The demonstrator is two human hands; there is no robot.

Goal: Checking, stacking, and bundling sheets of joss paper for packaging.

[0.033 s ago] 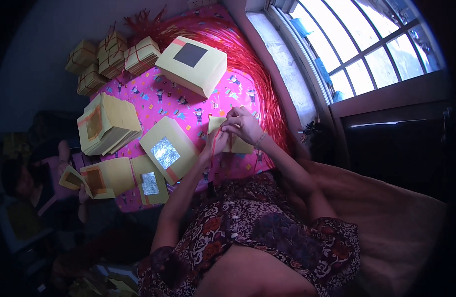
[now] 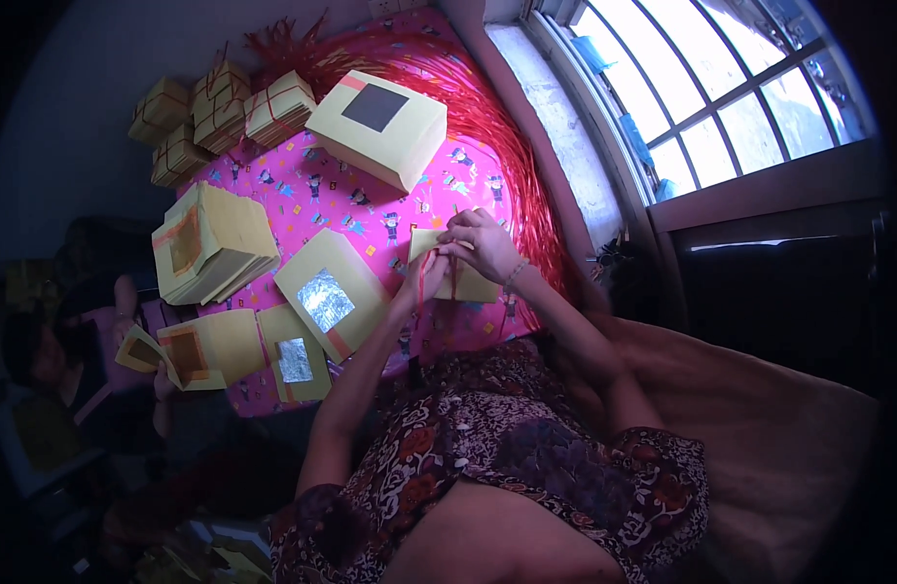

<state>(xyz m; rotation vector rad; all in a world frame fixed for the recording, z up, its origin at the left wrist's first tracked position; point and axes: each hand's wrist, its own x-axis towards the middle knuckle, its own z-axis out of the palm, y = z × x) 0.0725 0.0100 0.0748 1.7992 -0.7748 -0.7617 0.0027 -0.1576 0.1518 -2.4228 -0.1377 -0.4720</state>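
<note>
Both my hands work close together over a small bundle of yellow paper envelopes (image 2: 479, 286) at the near right of the pink patterned tablecloth. A red plastic ribbon (image 2: 454, 284) runs across the bundle. My left hand (image 2: 424, 276) lies at its left edge, fingers closed on the ribbon, and a loose strand hangs beside that hand. Over the top reaches my right hand (image 2: 484, 245), its thumb and fingers pinched together at the ribbon, the fingertips meeting those of my left hand. Exactly how the strands cross there is hidden.
Left of my hands lie large yellow envelopes (image 2: 356, 290) with shiny windows, and a thick stack (image 2: 236, 243). Another stack (image 2: 410, 141) stands behind. Ribbon-tied bundles (image 2: 220, 115) sit far left; loose red ribbons (image 2: 512, 146) line the right edge. A co-worker's hand (image 2: 163, 382) holds an envelope.
My right hand has shifted very slightly, its fingers still pinched at the ribbon. The loose red strand by my left hand has moved a little. The rest looks the same.
</note>
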